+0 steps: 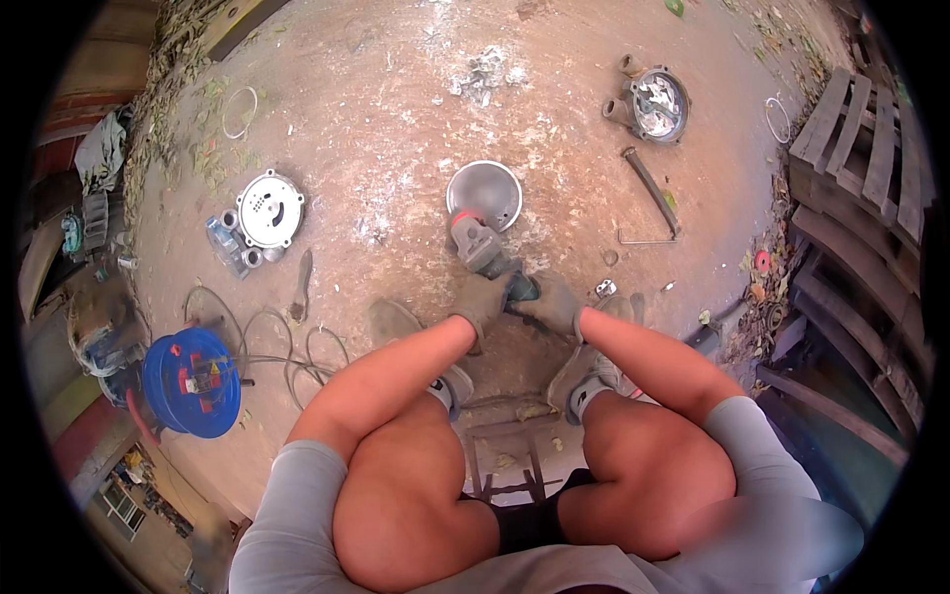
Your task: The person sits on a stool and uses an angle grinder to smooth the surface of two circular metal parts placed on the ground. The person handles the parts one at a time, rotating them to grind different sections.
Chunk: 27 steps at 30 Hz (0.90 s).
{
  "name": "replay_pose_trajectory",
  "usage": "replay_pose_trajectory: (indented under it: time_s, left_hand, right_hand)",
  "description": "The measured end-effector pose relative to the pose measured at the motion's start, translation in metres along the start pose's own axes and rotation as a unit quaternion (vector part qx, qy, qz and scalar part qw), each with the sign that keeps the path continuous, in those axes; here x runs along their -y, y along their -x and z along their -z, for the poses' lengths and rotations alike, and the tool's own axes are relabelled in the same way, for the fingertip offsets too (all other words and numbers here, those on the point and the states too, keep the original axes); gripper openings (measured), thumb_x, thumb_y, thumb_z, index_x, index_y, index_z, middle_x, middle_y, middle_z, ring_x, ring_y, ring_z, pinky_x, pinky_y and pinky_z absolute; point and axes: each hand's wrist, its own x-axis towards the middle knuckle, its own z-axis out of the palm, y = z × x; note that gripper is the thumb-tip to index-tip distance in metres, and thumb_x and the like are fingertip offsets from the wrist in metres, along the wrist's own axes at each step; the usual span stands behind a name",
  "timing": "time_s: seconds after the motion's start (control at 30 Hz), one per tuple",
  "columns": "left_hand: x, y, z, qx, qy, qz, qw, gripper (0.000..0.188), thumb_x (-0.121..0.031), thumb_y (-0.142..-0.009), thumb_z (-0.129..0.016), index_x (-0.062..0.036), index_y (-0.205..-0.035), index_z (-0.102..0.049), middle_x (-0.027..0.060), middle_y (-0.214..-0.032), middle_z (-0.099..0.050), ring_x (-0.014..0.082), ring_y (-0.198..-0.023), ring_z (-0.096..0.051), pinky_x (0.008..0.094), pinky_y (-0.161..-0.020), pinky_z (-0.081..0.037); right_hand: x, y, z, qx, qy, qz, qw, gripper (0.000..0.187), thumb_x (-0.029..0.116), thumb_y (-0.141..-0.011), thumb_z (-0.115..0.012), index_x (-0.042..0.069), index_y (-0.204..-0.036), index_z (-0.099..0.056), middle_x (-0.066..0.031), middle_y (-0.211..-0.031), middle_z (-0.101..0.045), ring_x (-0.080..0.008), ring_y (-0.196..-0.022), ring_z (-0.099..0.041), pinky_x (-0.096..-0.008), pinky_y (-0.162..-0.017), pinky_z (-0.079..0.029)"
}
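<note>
Between my feet I hold an angle grinder (479, 244) with a grey head and a reddish front end. My gloved left hand (482, 300) is wrapped round its body, and my gloved right hand (554, 301) grips the rear part. The grinder's front end overlaps the near edge of a round grey metal cover (489, 186) lying on the ground. Whether it touches the cover cannot be made out. My fingers are partly hidden by the gloves and the tool.
At left lie a round metal flange (271, 210), a brush-like tool (302, 285) and a blue cable reel (203, 382) with loose cord. A hammer (650, 190) and a pump housing (657, 105) lie at right, near wooden pallets (853, 139). Whitish debris (487, 75) lies ahead.
</note>
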Motion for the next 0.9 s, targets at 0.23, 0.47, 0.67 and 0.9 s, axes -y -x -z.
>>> replay_pose_trajectory:
  time_s: [0.23,0.47,0.67,0.9]
  left_hand:
    - [-0.043,0.011,-0.044,0.094,-0.103,-0.061,0.988,0.068,-0.063,-0.096,-0.078,0.0003,-0.12,-0.081,0.0211,-0.112,-0.082,0.0331,-0.1,-0.079,0.0429,-0.091,-0.06]
    - [-0.099,-0.029,-0.065,0.162,-0.131,-0.066,0.976,0.061,-0.059,-0.096,-0.078,-0.0041,-0.122,-0.081,0.0186,-0.113,-0.083,0.0288,-0.1,-0.08,0.0423,-0.088,-0.06]
    - [-0.086,0.001,-0.076,0.126,-0.105,-0.121,0.979,0.048,-0.043,-0.097,-0.083,-0.0039,-0.124,-0.078,0.0148,-0.11,-0.082,0.0228,-0.098,-0.078,0.0405,-0.086,-0.061]
    - [-0.118,-0.038,-0.044,0.104,-0.148,-0.045,0.982,0.049,-0.043,-0.099,-0.081,0.0024,-0.119,-0.078,0.0143,-0.106,-0.082,0.0208,-0.089,-0.077,0.037,-0.08,-0.062]
  right_hand:
    - [-0.056,0.043,0.011,-0.069,-0.093,-0.027,0.993,0.052,0.034,-0.094,-0.081,0.001,-0.134,-0.07,-0.0129,-0.109,-0.08,-0.0216,-0.096,-0.076,-0.0375,-0.089,-0.06]
    - [-0.063,0.028,0.044,-0.103,-0.049,0.039,0.993,0.051,0.028,-0.099,-0.075,0.0,-0.141,-0.066,-0.0118,-0.106,-0.08,-0.0225,-0.094,-0.077,-0.038,-0.088,-0.061]
    - [-0.056,0.052,0.03,-0.125,-0.141,0.021,0.982,0.049,0.023,-0.099,-0.074,0.0,-0.142,-0.065,-0.0122,-0.116,-0.079,-0.0228,-0.096,-0.077,-0.0391,-0.086,-0.062]
    - [-0.022,0.004,0.049,-0.048,-0.214,-0.02,0.976,0.033,0.025,-0.103,-0.072,0.0,-0.125,-0.07,-0.0122,-0.097,-0.077,-0.0222,-0.082,-0.076,-0.0383,-0.076,-0.062]
